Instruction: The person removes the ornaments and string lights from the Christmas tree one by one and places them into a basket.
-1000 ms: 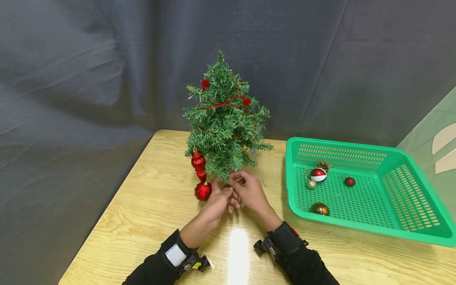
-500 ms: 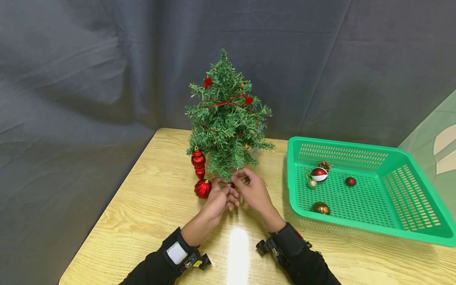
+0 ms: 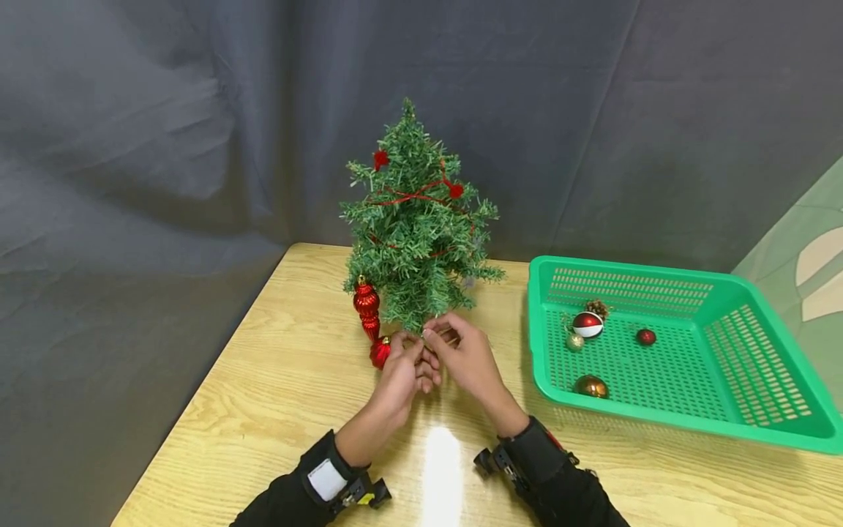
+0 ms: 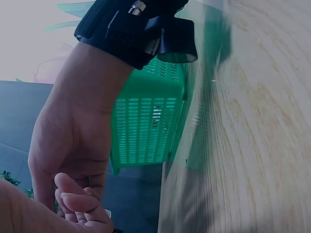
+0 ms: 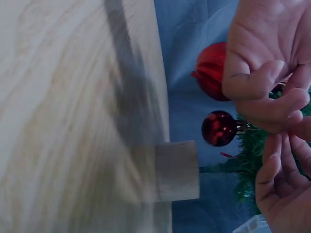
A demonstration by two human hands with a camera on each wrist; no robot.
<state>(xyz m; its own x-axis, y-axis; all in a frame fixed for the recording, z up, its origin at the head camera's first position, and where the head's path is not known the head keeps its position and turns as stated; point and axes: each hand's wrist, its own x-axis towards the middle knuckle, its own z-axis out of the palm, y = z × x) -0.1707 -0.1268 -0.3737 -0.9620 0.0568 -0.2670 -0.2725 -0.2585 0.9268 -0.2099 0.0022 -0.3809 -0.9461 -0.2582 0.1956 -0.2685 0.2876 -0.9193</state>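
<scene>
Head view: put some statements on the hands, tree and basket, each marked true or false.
1. The left hand and right hand are at the tree, by its lowest branches. True.
2. The basket stands left of the tree. False: the basket stands on its right.
3. A shiny brown ball lies in the basket. True.
4. The red-and-white ball hangs on the tree. False: the red-and-white ball lies in the basket.

Green bristly artificial tree (image 3: 418,234): rough, matt, plastic-looking needles. Dark-red round bauble (image 5: 218,128): smooth, mirror-glossy. Red spindle-shaped ornament (image 3: 366,301) and red ribbed round ornament (image 3: 380,353): shiny, metallic-looking, fluted. Brown-gold ball (image 3: 591,386): polished gloss. Green rectangular perforated basket (image 3: 536,329): plastic, slight sheen. Pale yellow wood-grain table (image 3: 283,380): smooth, glossy enough to throw glare. Dark grey cloth backdrop (image 3: 540,110): matt, creased.
</scene>
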